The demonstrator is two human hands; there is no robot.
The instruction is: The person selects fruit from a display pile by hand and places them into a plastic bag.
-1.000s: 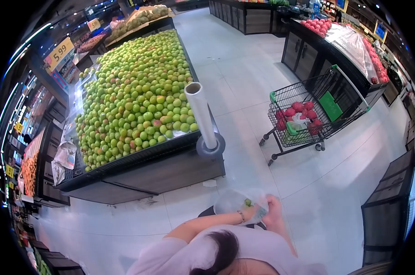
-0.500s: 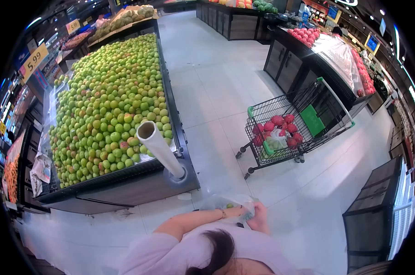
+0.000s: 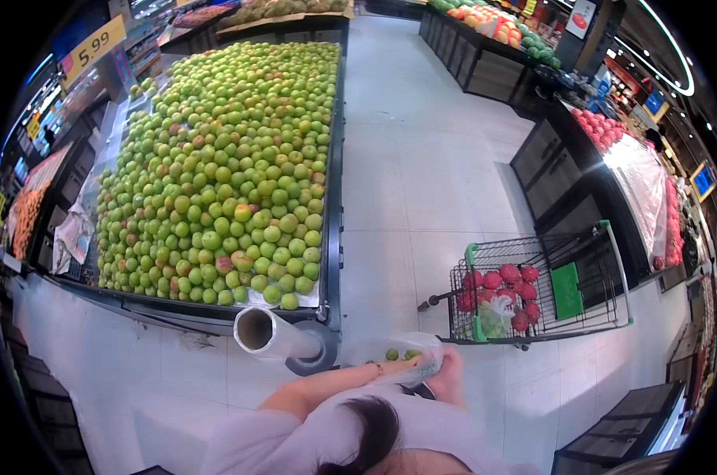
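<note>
A clear plastic bag (image 3: 358,349) with green print hangs low in front of my body, with green plums (image 3: 392,354) showing through it. My left hand (image 3: 406,365), with a bracelet at the wrist, reaches across to the bag and seems closed on its plastic; its fingertips are partly hidden. My right hand (image 3: 449,378) is closed on the bag's right end, close beside the left. Left of the hands, a roll of clear produce bags (image 3: 291,340) sticks up from the corner of a stand heaped with green plums (image 3: 224,174).
A shopping cart (image 3: 564,289) with pink-red fruits (image 3: 525,291) and a bagged green item (image 3: 495,318) stands to the right. Behind it is a dark fruit counter (image 3: 564,170). A low dark cabinet (image 3: 620,431) sits at the lower right. Pale tiled floor (image 3: 398,182) runs between the stands.
My view has turned, so the plum stand sits further right and the cart lower and further right. More green fruit shows in the bag. Both hands stay at the bag.
</note>
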